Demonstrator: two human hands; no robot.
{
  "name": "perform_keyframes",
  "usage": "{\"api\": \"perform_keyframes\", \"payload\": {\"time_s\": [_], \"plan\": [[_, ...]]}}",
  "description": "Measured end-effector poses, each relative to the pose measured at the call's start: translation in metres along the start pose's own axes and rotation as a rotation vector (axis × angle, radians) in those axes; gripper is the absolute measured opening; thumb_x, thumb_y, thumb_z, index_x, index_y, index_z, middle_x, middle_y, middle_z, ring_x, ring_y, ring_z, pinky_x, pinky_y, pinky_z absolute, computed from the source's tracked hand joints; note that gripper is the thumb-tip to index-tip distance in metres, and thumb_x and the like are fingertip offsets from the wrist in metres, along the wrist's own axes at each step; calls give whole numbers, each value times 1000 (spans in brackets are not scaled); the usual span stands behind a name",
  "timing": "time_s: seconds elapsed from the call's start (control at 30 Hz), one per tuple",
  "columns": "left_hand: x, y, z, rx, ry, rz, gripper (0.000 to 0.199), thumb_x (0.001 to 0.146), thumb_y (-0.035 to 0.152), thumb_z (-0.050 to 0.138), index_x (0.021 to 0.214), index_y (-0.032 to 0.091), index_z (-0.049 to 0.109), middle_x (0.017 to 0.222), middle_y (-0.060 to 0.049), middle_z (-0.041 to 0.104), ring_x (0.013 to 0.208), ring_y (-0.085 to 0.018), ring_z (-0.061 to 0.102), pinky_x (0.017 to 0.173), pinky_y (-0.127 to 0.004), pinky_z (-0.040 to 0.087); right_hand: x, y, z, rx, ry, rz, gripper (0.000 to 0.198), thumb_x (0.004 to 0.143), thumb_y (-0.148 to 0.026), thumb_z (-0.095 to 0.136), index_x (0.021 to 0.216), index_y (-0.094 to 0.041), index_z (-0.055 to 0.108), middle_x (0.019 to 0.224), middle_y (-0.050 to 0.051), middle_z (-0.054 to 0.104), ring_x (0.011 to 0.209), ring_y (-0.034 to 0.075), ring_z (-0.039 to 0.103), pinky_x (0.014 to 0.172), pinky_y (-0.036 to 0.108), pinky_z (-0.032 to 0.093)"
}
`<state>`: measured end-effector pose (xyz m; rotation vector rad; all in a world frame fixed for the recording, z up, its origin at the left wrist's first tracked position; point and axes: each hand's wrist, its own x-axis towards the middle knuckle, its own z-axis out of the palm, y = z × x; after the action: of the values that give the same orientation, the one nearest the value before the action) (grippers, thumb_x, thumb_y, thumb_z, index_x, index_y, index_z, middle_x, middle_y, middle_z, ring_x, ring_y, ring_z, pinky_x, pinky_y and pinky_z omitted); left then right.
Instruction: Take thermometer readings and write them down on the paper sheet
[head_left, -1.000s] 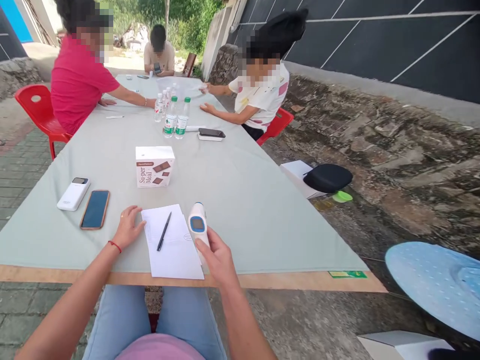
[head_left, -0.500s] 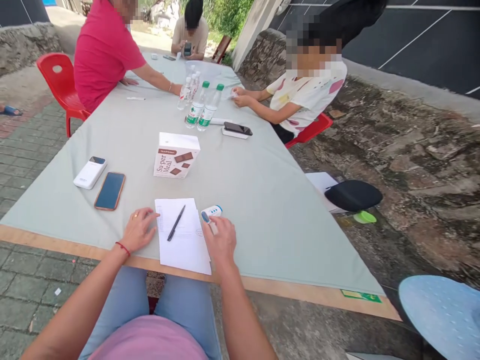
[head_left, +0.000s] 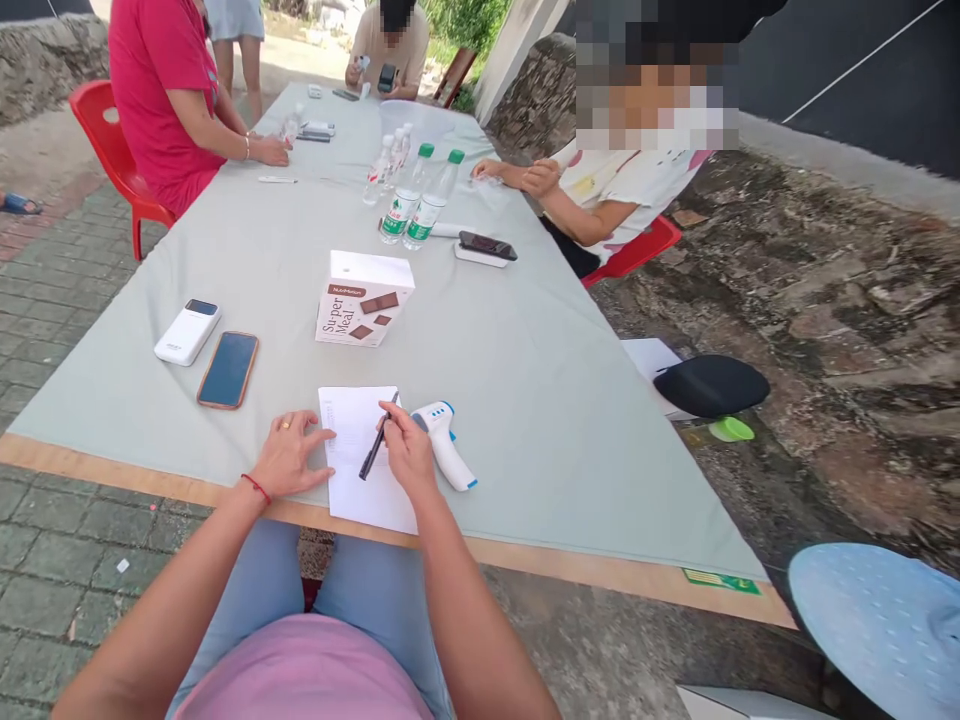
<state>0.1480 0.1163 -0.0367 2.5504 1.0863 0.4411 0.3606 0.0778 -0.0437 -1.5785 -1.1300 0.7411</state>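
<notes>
Outdoors, daylight. Long desk (head_left: 525, 400) with grey cloth, red chairs (head_left: 112, 150), brick paving (head_left: 52, 300), rough stone ledge (head_left: 825, 300), dark wall (head_left: 862, 90) behind.

The pen (head_left: 379, 438) is slim and black — it slants up off the sheet of paper (head_left: 361, 470), tip low toward the near edge, top end pointing away. The right hand (head_left: 409, 450) pinches it between fingertips near its upper half. The paper is white, a plain rectangular sheet lying flat on the desk (head_left: 525, 400), its near end close to the desk's wooden edge. The left hand (head_left: 289, 458) rests palm down on the paper's left edge — fingers spread, touching it.
</notes>
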Motion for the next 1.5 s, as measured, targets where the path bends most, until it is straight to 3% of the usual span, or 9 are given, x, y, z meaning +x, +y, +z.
{"api": "perform_keyframes", "payload": {"time_s": [0.1,0.2,0.37,0.57,0.77,1.03,1.5], "plan": [[1,2,1,23,-39,11,54,73,53,72,120,27,64,122,-12,49,112,-32,47,100,-50,32,-25,6,-6,296,46,-52,42,80,-38,60,117,-21,56,83,1,60,74,17,57,72,32,48],[1,5,1,81,-51,12,56,75,55,69,124,28,61,124,-12,47,112,-32,46,100,-50,32,-43,7,0,399,46,-70,31,85,-47,60,103,-23,59,68,-3,53,62,14,52,64,30,46],[1,9,-1,154,-51,2,54,78,55,65,126,29,60,123,-13,47,109,-31,46,97,-49,33,-50,3,17,334,-92,-21,42,92,-57,47,94,-21,69,69,1,61,66,17,59,68,34,49],[1,10,0,162,-47,19,53,80,57,63,124,29,60,121,-13,48,110,-30,46,96,-48,33,-48,15,36,326,-32,99,31,78,-50,64,84,-20,68,69,2,66,62,17,61,61,32,50],[1,8,1,161,-38,17,48,83,54,61,125,29,60,122,-12,48,110,-30,47,96,-47,33,-48,17,38,143,43,22,12,72,-33,62,71,-21,61,62,-2,59,56,14,51,54,27,45],[1,8,4,176,-18,17,43,86,50,59,124,29,61,121,-12,49,109,-29,48,95,-46,34,-48,15,38,72,-51,-43,13,76,-33,58,71,-22,60,63,-1,59,58,15,53,57,29,46],[2,8,4,174,-6,22,43,86,51,58,124,30,62,120,-12,49,109,-29,48,95,-46,35,-48,17,39,52,-73,-46,12,78,-33,58,74,-22,60,66,-1,61,60,16,55,60,30,47]]}}
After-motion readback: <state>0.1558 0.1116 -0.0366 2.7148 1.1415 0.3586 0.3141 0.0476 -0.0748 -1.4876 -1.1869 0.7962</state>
